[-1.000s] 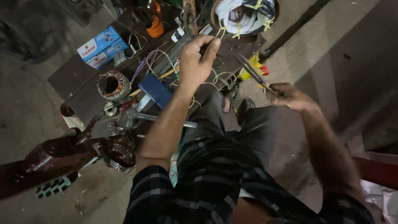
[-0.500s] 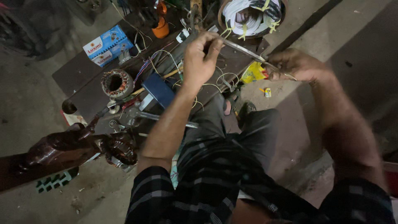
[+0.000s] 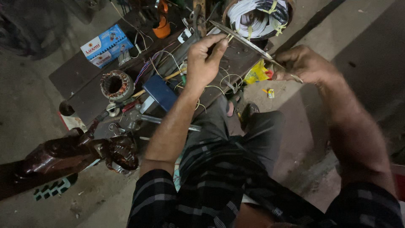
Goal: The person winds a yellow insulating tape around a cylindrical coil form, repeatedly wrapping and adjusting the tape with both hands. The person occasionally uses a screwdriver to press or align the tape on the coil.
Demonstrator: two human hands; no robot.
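Observation:
My left hand [image 3: 203, 62] is raised over a dark wooden board [image 3: 84, 90], its fingers pinched on a thin yellowish wire [image 3: 230, 38]. My right hand [image 3: 304, 64] grips a pair of long metal scissors [image 3: 247, 41], whose blades point left and up toward my left fingertips and the wire. Loose pale wires [image 3: 219, 86] curl on the board below my left wrist.
A copper-wound motor stator [image 3: 116, 85], a blue box [image 3: 159, 92] and hand tools lie on the board. A coil of white wire in a round tub [image 3: 258, 14] sits at the top. A blue and white carton [image 3: 106, 45], an orange object [image 3: 161, 29] and a brown fan motor body [image 3: 63, 152] are around.
My right hand rose from low on the right toward my left hand, bringing the scissors' blades up to the wire. My left hand stayed over the board.

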